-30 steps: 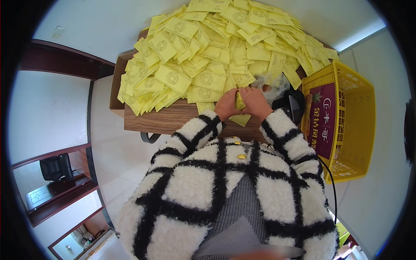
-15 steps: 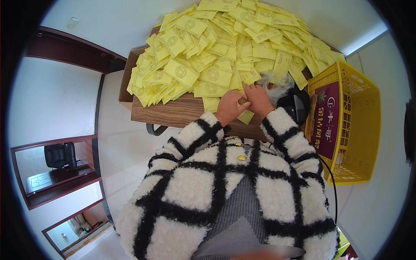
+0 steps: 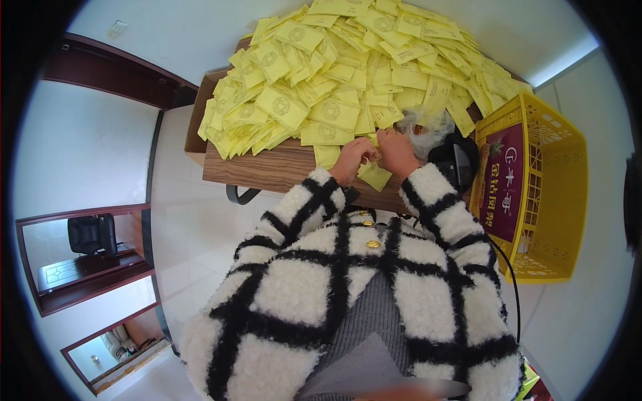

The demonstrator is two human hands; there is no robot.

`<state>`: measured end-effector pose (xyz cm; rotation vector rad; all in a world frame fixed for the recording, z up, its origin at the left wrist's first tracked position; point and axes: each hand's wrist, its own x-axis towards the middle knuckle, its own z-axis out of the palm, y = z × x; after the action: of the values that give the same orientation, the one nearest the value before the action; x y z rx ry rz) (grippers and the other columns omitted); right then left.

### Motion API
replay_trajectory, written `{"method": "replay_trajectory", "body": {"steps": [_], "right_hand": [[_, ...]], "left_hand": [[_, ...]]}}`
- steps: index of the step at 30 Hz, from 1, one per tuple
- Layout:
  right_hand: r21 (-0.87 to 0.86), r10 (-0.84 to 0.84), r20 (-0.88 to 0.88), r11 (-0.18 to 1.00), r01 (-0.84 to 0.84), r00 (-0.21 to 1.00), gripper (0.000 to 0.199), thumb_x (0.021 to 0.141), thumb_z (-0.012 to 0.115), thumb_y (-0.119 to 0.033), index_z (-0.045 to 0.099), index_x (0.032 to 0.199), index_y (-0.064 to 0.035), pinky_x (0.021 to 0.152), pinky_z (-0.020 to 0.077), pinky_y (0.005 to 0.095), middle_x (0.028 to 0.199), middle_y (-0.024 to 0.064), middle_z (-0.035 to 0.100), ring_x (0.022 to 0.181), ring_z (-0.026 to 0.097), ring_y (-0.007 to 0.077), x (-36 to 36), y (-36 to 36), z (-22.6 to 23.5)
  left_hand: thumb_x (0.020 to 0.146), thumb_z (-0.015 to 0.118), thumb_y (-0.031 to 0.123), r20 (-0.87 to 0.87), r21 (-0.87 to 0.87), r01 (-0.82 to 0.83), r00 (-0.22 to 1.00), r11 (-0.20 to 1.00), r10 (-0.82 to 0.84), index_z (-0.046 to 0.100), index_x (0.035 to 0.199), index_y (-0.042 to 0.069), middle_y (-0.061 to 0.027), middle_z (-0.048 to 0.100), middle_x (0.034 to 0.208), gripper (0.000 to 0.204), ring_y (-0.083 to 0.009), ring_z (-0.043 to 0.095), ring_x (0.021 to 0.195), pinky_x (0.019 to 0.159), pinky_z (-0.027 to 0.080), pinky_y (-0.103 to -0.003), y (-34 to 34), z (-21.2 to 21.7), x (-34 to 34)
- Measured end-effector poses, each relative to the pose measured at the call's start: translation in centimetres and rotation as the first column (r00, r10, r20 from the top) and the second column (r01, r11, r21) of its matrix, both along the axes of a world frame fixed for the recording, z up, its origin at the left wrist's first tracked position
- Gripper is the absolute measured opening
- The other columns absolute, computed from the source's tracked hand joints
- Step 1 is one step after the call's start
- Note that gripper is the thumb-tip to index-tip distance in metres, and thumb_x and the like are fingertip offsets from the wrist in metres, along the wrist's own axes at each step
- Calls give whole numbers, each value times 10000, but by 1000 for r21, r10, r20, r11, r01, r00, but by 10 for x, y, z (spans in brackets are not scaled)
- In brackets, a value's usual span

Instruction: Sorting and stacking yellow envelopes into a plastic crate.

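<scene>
Close together at the near edge of the wooden table [image 3: 267, 165], both my hands are working on one small yellow paper packet [image 3: 374, 176]. Its lower part shows below and between them, while the upper part is hidden by fingers. My left hand [image 3: 355, 160] is closed, fingers curled and pressed toward the thumb at the packet's left side. On the other side, my right hand [image 3: 397, 153] is closed too, its fingertips pinching near the top. Just beyond my hands rises a large heap of similar yellow packets [image 3: 281, 107], some printed with a round dark design.
A crumpled clear plastic bag [image 3: 428, 134] and a black object [image 3: 461, 164] lie right of my hands. At the far right stands a yellow plastic crate [image 3: 555, 234] with a purple label. A cardboard box [image 3: 196, 134] stands beside the table's left end.
My hands have drawn slightly apart, and my left fingers have curled in. More of the packet shows between them, turned and shifted a little left.
</scene>
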<state>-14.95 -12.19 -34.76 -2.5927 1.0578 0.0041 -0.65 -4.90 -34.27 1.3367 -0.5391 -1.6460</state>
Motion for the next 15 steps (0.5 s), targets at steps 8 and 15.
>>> {"method": "replay_trajectory", "body": {"steps": [8, 15], "right_hand": [[141, 18, -24, 990, -14, 1000, 493, 619, 749, -144, 502, 1035, -56, 670, 496, 425, 867, 120, 622, 819, 636, 324, -2, 5, -5], [105, 68, 87, 992, -77, 994, 517, 601, 767, -160, 482, 1019, -50, 643, 507, 409, 829, 120, 637, 793, 637, 316, -14, 20, 11]], "left_hand": [[875, 623, 158, 146, -68, 53, 988, 996, -42, 537, 700, 67, 16, 510, 604, 215, -61, 420, 533, 507, 313, -211, -17, 5, 1], [900, 601, 153, 82, 242, -52, 996, 969, 33, 524, 764, 73, 17, 496, 603, 176, -76, 376, 485, 451, 301, -224, -13, -25, 13]]}}
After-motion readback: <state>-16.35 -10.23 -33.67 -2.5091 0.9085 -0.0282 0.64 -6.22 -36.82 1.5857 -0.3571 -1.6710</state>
